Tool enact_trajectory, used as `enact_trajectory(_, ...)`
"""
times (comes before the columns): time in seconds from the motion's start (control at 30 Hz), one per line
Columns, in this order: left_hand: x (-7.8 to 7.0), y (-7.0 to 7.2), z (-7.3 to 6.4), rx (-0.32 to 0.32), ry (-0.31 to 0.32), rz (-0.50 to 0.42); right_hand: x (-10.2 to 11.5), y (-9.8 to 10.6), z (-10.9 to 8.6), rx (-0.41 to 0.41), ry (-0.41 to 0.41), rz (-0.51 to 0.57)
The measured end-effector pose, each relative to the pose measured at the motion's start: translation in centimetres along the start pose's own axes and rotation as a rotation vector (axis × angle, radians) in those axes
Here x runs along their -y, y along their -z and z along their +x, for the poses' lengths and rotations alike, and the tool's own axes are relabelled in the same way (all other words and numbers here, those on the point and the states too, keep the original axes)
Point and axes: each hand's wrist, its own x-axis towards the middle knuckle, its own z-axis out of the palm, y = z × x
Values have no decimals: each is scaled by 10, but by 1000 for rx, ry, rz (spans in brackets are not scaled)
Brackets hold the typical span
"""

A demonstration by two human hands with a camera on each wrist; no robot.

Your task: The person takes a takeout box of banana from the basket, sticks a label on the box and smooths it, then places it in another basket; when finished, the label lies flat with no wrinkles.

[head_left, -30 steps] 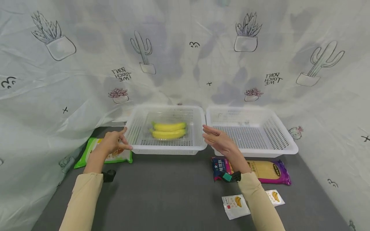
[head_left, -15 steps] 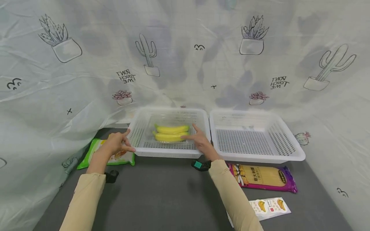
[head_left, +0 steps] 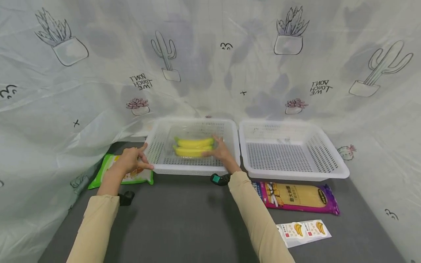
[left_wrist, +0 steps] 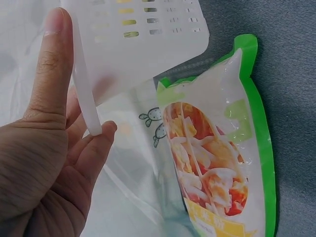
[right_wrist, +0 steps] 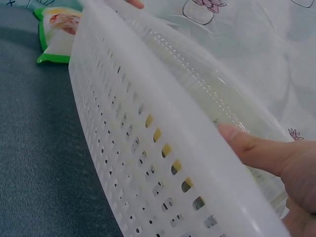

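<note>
My left hand [head_left: 133, 160] pinches the left rim of the left white basket [head_left: 190, 169], thumb on one side and fingers on the other, as the left wrist view shows. In that basket lies a clear plastic box [head_left: 172, 132] with yellow bananas [head_left: 194, 143] inside. My right hand [head_left: 223, 151] reaches over the front rim and grips the box's right end. Its thumb [right_wrist: 256, 150] lies along the clear box in the right wrist view; most of its fingers are hidden there.
A second white basket [head_left: 294, 174] stands to the right. In front of it lie a purple-edged pasta pack [head_left: 299, 197] and a white banana-label strip [head_left: 304, 232]. A green-edged food bag [head_left: 138, 177] is by my left hand. A patterned sheet [head_left: 204, 73] rises behind.
My right hand has moved left from outside the left basket's right rim into the basket and onto the clear box. My left hand stays at the left rim.
</note>
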Motion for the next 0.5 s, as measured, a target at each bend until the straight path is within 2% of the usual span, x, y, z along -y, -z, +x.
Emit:
enact_trajectory(0.17, 4, -1, 1, -20, -24, -15, 2, 0, 1, -59, 22, -1)
enact_trajectory(0.37, 17, -8, 1, -59, -42, -66, 0, -1, 2, -107, 63, 30)
enact_trajectory(0.5, 22, -15, 3, -101, -59, -104, 2, 2, -3, -120, 44, 57)
